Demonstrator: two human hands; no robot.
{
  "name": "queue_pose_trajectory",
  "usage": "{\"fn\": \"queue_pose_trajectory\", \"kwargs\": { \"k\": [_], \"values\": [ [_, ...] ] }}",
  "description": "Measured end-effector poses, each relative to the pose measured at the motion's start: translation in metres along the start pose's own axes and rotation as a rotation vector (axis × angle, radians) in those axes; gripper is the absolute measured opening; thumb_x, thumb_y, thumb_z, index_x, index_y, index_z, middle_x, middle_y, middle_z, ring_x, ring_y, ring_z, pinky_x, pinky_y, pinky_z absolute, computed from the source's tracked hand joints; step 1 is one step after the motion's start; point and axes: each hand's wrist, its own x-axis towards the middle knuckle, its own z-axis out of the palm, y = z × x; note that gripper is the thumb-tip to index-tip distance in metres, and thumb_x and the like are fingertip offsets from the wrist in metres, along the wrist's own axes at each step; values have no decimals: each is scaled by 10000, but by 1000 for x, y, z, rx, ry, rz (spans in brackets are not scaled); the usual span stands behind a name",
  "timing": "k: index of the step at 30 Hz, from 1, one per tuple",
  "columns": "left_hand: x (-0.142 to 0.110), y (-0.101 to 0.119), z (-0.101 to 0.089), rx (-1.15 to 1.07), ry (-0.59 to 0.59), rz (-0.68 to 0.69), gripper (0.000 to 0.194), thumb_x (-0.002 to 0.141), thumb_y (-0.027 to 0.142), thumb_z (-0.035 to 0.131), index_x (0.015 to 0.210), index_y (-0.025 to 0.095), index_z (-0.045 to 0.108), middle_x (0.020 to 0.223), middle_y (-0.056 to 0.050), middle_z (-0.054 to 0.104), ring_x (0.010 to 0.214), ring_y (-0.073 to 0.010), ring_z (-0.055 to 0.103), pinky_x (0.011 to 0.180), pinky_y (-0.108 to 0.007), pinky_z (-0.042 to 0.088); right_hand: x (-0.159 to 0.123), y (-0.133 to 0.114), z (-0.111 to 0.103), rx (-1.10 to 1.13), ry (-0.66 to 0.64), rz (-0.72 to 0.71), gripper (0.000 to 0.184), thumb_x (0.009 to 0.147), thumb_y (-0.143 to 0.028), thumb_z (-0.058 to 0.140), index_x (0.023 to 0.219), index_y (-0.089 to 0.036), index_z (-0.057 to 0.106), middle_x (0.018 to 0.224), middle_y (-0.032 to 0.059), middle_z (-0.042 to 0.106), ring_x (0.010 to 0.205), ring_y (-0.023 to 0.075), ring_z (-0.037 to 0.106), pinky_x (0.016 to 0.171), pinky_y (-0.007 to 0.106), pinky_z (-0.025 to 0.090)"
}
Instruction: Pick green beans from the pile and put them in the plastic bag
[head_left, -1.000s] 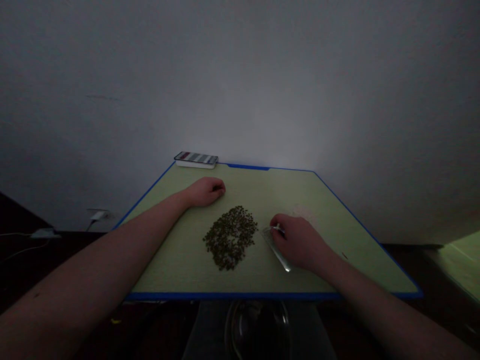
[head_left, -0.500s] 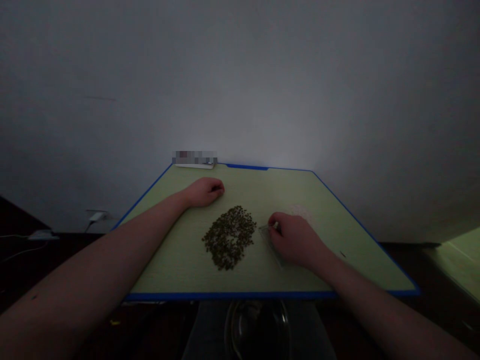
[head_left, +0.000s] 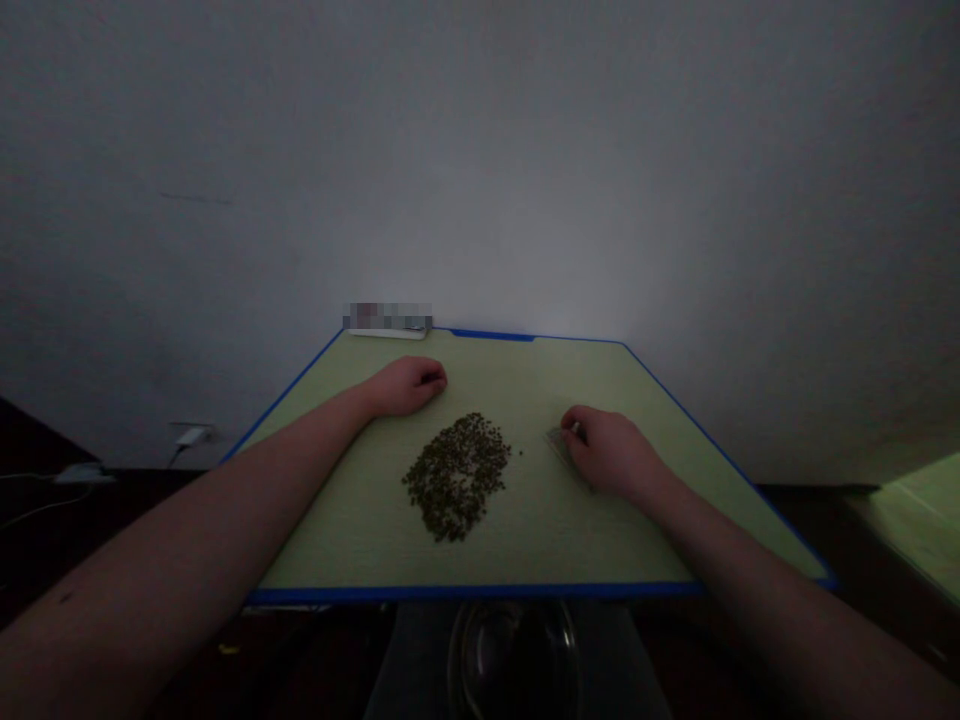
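A loose heap of small dark green-brown seeds or beans (head_left: 457,475) lies spread on the pale table (head_left: 360,550), with one single seed (head_left: 520,453) just off its right side. My left hand (head_left: 409,385) rests on the tabletop behind and left of the heap, fingers curled closed, with nothing seen in them. Right of the heap, my right hand (head_left: 611,450) is closed in a pinch around a thin, see-through flat plastic piece (head_left: 556,440). Part of this piece shows past the fingers; the rest is hidden under the hand.
A white flat box (head_left: 386,332) with a blurred-out top sits at the table's back left corner. Blue edging (head_left: 480,592) runs round the table. A shiny round bowl-like vessel (head_left: 516,660) is below the front edge, at my lap. Behind the table rises a grey wall (head_left: 487,180).
My right hand has moved away from the heap, back and to the right, with the plastic piece. One seed now lies apart from the heap. My left hand stays put.
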Motion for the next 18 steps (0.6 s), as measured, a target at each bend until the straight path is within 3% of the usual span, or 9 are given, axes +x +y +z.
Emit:
{"fn": "queue_pose_trajectory", "kwargs": {
  "k": [9, 14, 18],
  "values": [
    [-1, 3, -3, 13, -7, -7, 249, 794, 351, 443, 809, 170, 613, 719, -22, 610, 638, -135, 509, 589, -250, 351, 10, 25, -4, -11, 8, 26, 222, 839, -247, 444, 935, -174, 630, 829, 83, 699, 712, 185, 611, 615, 273, 376],
    [-1, 4, -3, 13, -3, 0, 252, 793, 355, 445, 816, 170, 616, 742, -25, 620, 649, -135, 513, 602, -250, 358, -9, 6, -3, 19, -1, -49, 222, 848, -246, 439, 955, -179, 622, 811, 76, 697, 696, 185, 606, 609, 274, 372],
    [-1, 3, -2, 16, -2, -5, 256, 797, 362, 444, 808, 171, 613, 724, -20, 614, 640, -133, 508, 596, -247, 357, -6, -11, 1, -36, -6, -111, 229, 851, -258, 446, 979, -187, 621, 831, 81, 694, 735, 199, 611, 625, 284, 363]
  ]
}}
